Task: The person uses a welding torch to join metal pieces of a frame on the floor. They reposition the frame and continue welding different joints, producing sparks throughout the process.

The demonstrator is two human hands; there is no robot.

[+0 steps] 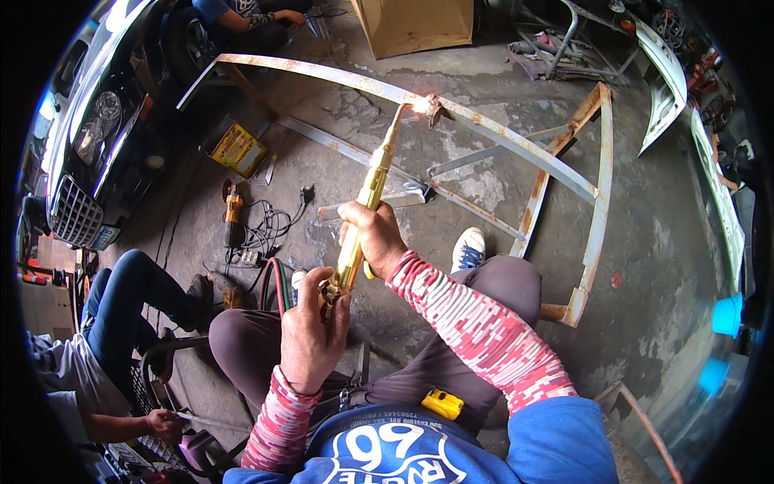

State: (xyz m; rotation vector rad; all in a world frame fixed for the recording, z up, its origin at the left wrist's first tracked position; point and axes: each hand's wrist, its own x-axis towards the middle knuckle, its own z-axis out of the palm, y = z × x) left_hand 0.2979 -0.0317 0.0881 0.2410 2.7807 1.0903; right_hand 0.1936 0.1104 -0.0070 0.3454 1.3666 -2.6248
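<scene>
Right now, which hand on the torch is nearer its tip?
The right hand, around the torch; the left hand is farther back, at its rear.

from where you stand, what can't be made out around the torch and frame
In the head view:
- torch: grip partly covered by the right hand
- frame: metal at the torch tip lost in glare
- cardboard box: cut off by the upper edge

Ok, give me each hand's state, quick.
Left hand: closed on the rear end of the brass torch.
Right hand: closed around the torch's body.
</scene>
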